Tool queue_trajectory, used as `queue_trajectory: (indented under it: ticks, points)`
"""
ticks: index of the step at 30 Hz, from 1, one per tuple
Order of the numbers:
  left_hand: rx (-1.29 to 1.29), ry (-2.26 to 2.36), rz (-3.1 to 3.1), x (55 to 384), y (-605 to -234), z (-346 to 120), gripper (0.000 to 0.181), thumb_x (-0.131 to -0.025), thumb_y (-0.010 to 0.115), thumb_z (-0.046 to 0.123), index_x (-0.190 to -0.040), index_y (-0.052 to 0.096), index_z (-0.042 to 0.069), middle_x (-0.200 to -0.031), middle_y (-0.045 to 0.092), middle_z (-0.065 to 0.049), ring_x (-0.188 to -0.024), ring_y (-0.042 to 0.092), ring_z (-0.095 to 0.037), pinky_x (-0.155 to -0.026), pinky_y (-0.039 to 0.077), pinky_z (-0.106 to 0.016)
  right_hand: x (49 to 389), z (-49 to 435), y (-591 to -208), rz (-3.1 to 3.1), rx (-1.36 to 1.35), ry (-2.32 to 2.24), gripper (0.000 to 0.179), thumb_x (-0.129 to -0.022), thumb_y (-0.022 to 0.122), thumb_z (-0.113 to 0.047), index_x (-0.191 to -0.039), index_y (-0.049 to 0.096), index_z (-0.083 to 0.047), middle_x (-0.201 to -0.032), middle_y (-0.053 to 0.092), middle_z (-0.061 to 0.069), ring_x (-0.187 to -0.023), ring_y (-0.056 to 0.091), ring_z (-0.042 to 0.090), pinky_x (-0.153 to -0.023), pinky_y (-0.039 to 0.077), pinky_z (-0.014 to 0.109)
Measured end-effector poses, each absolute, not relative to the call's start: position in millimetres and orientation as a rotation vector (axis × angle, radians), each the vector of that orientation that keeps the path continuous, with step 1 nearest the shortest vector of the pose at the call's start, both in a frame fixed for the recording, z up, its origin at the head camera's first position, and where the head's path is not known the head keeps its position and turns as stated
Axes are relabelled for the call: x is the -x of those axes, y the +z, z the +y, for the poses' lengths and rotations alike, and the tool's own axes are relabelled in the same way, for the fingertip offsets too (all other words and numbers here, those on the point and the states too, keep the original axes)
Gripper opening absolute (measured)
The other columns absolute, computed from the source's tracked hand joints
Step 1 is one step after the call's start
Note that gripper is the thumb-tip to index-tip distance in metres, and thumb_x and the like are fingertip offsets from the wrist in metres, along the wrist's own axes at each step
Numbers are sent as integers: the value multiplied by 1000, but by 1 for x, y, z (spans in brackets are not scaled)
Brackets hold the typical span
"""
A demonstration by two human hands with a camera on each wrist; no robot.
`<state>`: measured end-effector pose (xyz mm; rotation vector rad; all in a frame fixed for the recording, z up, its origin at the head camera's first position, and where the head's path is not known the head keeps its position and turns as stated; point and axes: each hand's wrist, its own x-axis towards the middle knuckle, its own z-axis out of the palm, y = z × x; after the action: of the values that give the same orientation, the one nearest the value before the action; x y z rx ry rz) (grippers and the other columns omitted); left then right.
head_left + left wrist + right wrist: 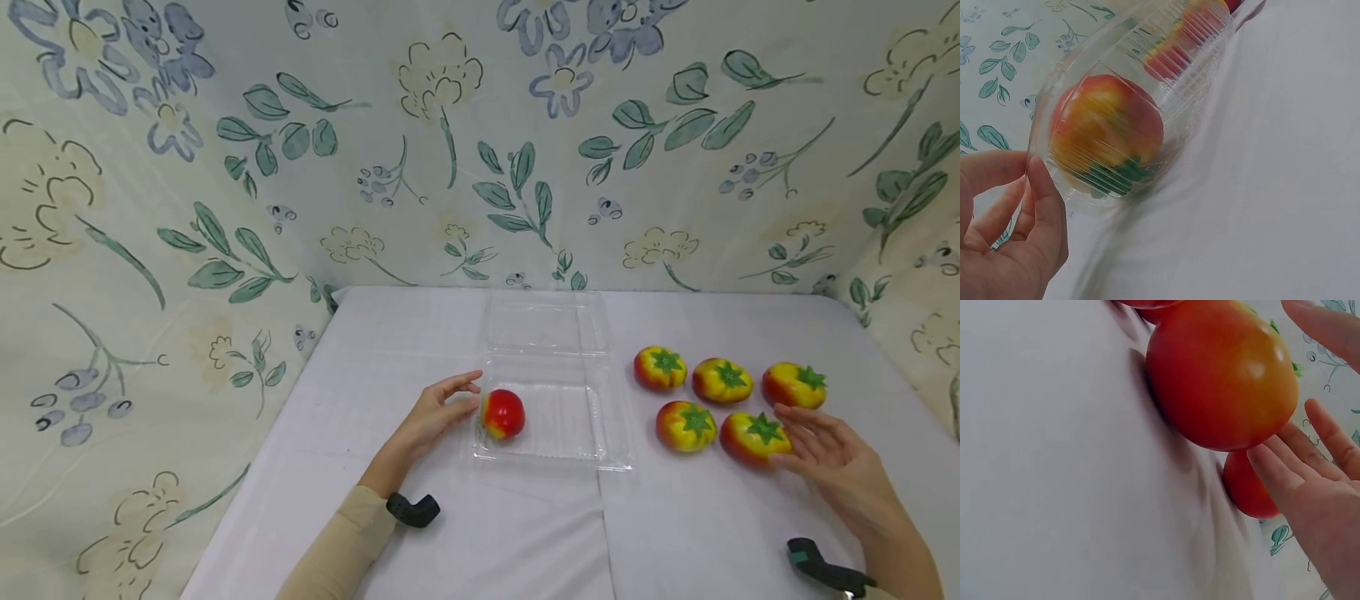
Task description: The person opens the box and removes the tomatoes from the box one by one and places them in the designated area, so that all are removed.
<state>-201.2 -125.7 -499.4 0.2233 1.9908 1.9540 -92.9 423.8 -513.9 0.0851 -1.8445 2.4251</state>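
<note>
My left hand (431,421) pinches the left edge of a clear plastic clamshell box (555,454) between thumb and fingers, plainest in the left wrist view. Inside the box, at its left, lies one red tomato (504,414); through the plastic its green leafy top faces down. At the right, my right hand (843,471) reaches around the near red-and-yellow tomato (753,440). In the right wrist view its fingers are spread and nearly straight, with a fingertip at that tomato's (1222,375) side. Whether it presses on the tomato cannot be told.
Several more tomatoes with green star-shaped tops, one of them a yellow-red tomato (686,425), stand in two rows right of the box. The box's lid (546,325) lies folded back. Flowered cloth (555,167) hangs behind the white-covered table (510,533).
</note>
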Motion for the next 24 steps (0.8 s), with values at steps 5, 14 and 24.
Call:
queue_trajectory:
  ticks: [5, 14, 24]
  points:
    - [-211, 1951, 1980, 202, -499, -126, 51, -96, 67, 12, -145, 52, 7, -122, 56, -13, -103, 55, -20, -85, 53, -21, 96, 424, -509, -1873, 18, 2324, 73, -87, 59, 23, -148, 36, -9, -135, 53, -7, -117, 54, -4, -89, 47, 12]
    - [-195, 1951, 1979, 201, -499, -126, 51, -96, 67, 12, -144, 53, 8, -121, 56, -11, -106, 55, -21, -88, 53, -23, 102, 413, -490, -1952, 66, 2149, 71, -87, 67, 15, -147, 37, -8, -136, 49, -3, -125, 47, -2, -89, 44, 9]
    - [-180, 1956, 1974, 202, -501, -127, 49, -95, 68, 11, -143, 55, 10, -121, 56, -10, -107, 55, -21, -90, 53, -25, 103, 391, -467, -1962, -6, 2094, 64, -88, 65, 16, -144, 42, -6, -143, 45, 8, -124, 49, 3, -91, 42, 9]
